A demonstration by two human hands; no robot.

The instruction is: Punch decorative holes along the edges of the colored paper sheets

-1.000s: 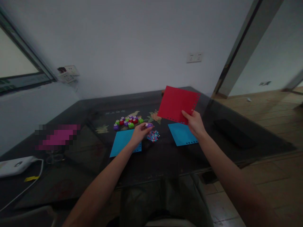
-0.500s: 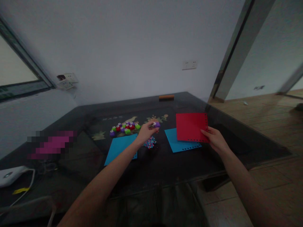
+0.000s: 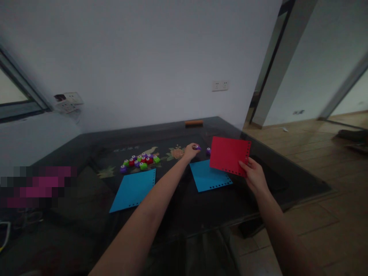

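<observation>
Between the clamped fingers of the left hand (image 3: 191, 151) sat a purple toy (image 3: 197, 147), while the right hand (image 3: 255, 176) pinched a red sheet (image 3: 228, 153) by its corner, seemingly to clear the blue sheet (image 3: 206, 178) below-left

- Twelve or so clustered eyed toys (image 3: 143, 160)
- Two separate purple eyed toys (image 3: 208, 151)
- Two blue sheets (image 3: 134, 188)
- One red sheet (image 3: 229, 154)
- One brown cylinder (image 3: 193, 123)
</observation>
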